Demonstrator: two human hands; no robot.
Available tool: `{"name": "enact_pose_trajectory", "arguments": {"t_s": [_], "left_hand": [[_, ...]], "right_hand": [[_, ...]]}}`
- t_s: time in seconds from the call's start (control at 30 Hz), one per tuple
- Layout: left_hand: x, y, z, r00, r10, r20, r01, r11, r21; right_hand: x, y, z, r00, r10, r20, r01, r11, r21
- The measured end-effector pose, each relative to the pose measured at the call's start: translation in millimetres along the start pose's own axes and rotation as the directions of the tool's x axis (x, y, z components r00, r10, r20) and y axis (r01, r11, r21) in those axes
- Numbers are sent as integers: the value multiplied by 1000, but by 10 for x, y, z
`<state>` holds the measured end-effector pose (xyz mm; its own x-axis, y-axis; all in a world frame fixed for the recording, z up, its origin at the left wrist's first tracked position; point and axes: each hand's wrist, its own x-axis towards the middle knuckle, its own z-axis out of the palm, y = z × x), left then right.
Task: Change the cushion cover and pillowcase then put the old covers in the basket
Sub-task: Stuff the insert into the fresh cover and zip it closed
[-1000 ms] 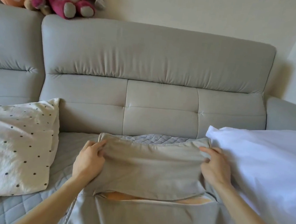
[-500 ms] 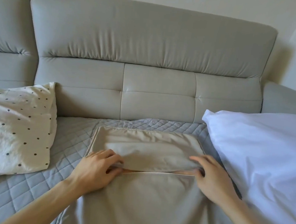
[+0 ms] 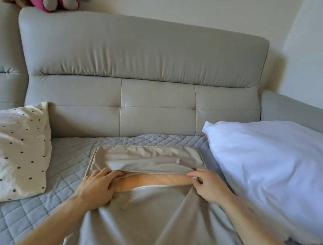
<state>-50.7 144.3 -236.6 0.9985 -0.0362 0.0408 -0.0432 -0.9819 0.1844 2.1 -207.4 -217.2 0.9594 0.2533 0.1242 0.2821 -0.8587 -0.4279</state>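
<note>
Pinching the right end of the beige cover's [image 3: 146, 225] flap, the right hand [image 3: 210, 184] lies palm down. The left hand [image 3: 96, 187] curls its fingers round the left end. The cover lies flat between the dotted pillow [image 3: 9, 153] and the white pillow [image 3: 270, 172].

Both bare forearms are lying stretched forward, the left one slanting in from the lower left, the right one from the lower right, and both are angling slightly toward the middle. The left hand [image 3: 96, 187] is lying palm down, knuckles up, its fingers [image 3: 113, 176] curling inward, their tips sitting at the opening of the cover [image 3: 146, 229] and gripping its edge. The right hand [image 3: 209, 185] is sitting a little higher and well apart from the left, also palm down, its thumb and forefinger pinching the cover's flap edge while the other fingers are bending loosely behind them
</note>
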Motion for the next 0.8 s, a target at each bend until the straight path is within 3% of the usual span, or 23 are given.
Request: {"name": "enact_pose_trajectory", "arguments": {"t_s": [0.03, 0.1, 0.17, 0.23, 0.3, 0.37, 0.47, 0.67, 0.73, 0.8], "left_hand": [[-6, 38, -69, 999, -5, 38, 5, 1000, 2], [-26, 232, -202, 999, 4, 32, -4, 1000, 4], [-45, 561, -283, 995, 84, -48, -84, 996, -1], [-87, 975, -281, 971, 202, -126, -208, 977, -39], [-121, 1403, -194, 945, 293, -146, -305, 950, -70], [-151, 1799, -22, 926, 346, -148, -360, 930, -77], [-171, 2226, 363, 912, 387, -137, -396, 917, -44], [-278, 2373, 736, 938, 318, -134, -318, 948, 24], [-278, 2365, 660, 953, 300, -49, -299, 954, 17], [-239, 2429, 453, 971, 232, 65, -227, 971, -77]], "right_hand": [[-80, -20, -132, 1000, 14, 15, -15, 999, 39], [-293, -16, -409, 992, 14, -126, -8, 999, 50], [-604, 34, -725, 926, 20, -378, -68, 991, -115], [-862, 189, -1014, 858, 74, -509, -250, 925, -286], [-1029, 397, -1262, 851, 280, -444, -439, 844, -310], [-1119, 703, -1377, 834, 490, -252, -546, 799, -252], [-1239, 1190, -1257, 832, 551, -63, -545, 792, -277], [-1226, 1326, -976, 845, 364, -391, -498, 801, -331], [-1198, 1409, -965, 829, 259, -495, -444, 843, -304], [-1206, 1379, -1157, 782, 337, -525, -458, 882, -115]]}}
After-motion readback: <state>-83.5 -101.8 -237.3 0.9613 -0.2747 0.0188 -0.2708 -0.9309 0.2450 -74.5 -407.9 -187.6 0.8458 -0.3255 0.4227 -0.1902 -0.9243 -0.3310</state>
